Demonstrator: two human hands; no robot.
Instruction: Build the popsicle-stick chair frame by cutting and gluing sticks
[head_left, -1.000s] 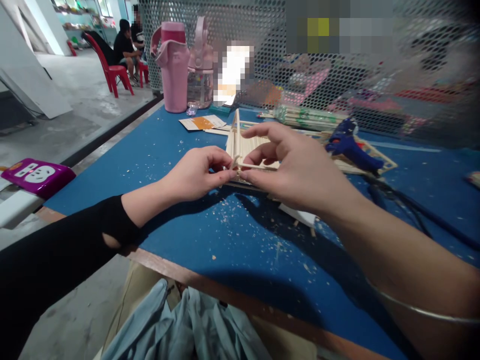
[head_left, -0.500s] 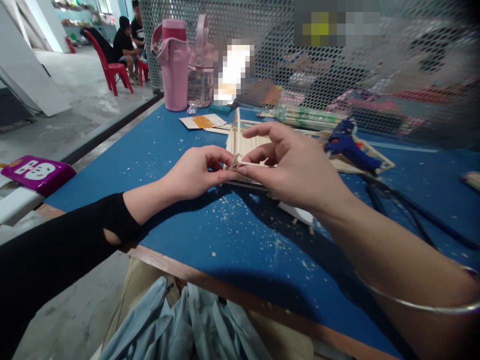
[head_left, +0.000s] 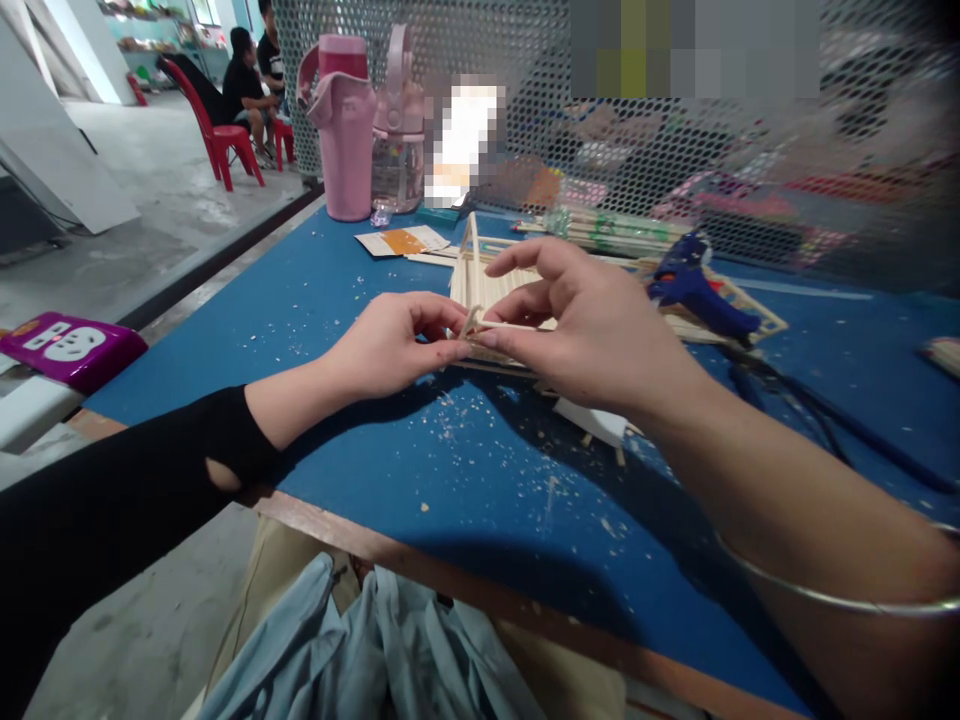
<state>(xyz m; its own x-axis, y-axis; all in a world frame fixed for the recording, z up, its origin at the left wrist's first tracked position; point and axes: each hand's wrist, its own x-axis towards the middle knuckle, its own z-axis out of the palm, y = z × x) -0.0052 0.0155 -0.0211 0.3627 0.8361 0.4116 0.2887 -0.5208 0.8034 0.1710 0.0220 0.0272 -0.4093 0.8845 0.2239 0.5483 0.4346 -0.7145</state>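
Note:
On the blue table stands a small model (head_left: 487, 285) built of thin wooden sticks, with a slanted frame rising at its left end. My left hand (head_left: 401, 345) pinches the model's near left corner between thumb and fingers. From the right, my right hand (head_left: 592, 325) grips a thin wooden stick (head_left: 512, 325) between thumb and fingers, its tip meeting that same corner. My right index finger is raised above the stick. The fingers partly hide the joint and the model's near side.
A blue hot glue gun (head_left: 697, 285) lies right of the model, its cable trailing right. Behind are a pink bottle (head_left: 347, 140), a clear bottle (head_left: 399, 160), a bright phone screen (head_left: 465, 140) and wrapped sticks (head_left: 615, 230). A purple power strip (head_left: 75, 350) is at left; a metal mesh (head_left: 525, 60) stands behind.
Both hands keep the same grip at the model's corner. The view has shifted very slightly; nothing else has visibly moved.

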